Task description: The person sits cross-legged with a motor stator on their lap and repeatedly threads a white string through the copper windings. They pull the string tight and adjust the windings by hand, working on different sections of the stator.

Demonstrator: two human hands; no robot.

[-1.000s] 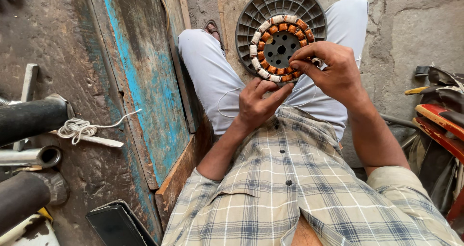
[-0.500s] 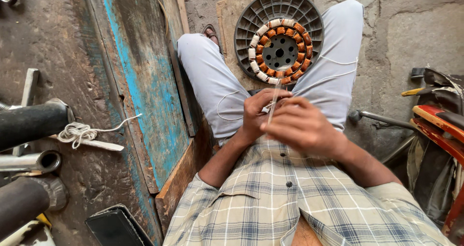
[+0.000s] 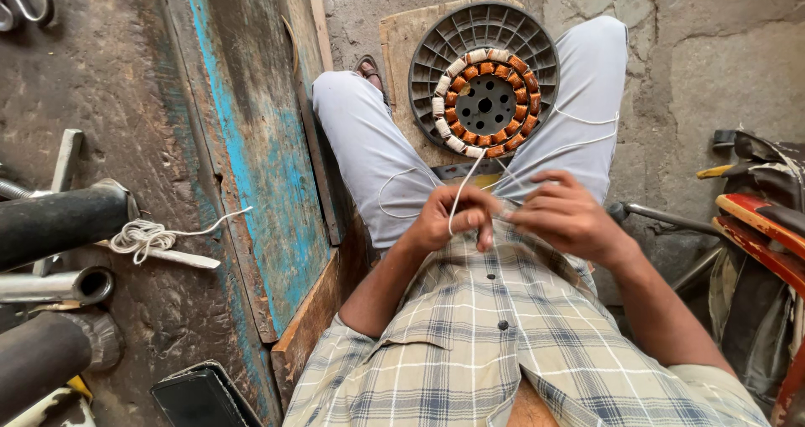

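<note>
Both hands — left hand [image 3: 453, 217] and right hand [image 3: 563, 213] — pinched a white cord [image 3: 463, 188] above the lap, fingers closed on it; it ran up to the stator [image 3: 485, 104] between the knees.

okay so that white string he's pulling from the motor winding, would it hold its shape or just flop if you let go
The white string would probably flop: it already sags in loose loops over the trouser leg. It looks thin and light, running from the stator winding to the left hand and right hand. Pinched fingers suggest it could slip.
</note>
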